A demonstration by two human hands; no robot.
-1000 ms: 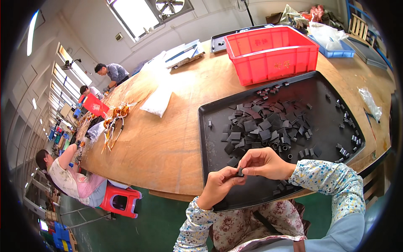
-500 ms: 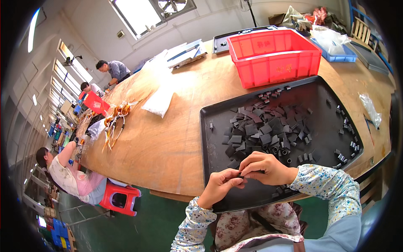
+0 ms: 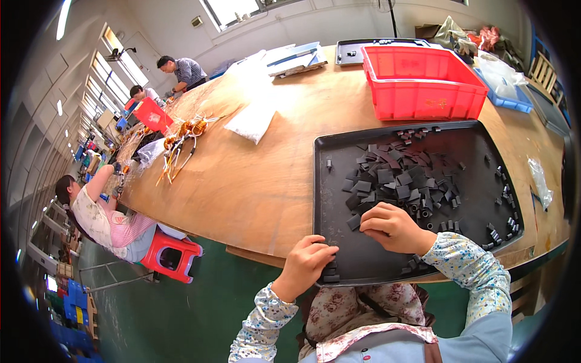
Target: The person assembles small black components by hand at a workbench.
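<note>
Flat black pieces heaped in black tray, long axes jumbled, at 12 o'clock from nearer right hand, 1–2 o'clock from left hand at tray's 8 o'clock corner, both hands' fingers curled, grasp can't tell

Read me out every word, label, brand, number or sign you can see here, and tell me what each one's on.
Red crate: a yellowish marking on its front wall, too small and blurred to quote.
Black tray: no lettering that I can make out.
Dark pieces on the tray: too small to show any text.
Nothing else here reads clearly enough to quote.
</note>
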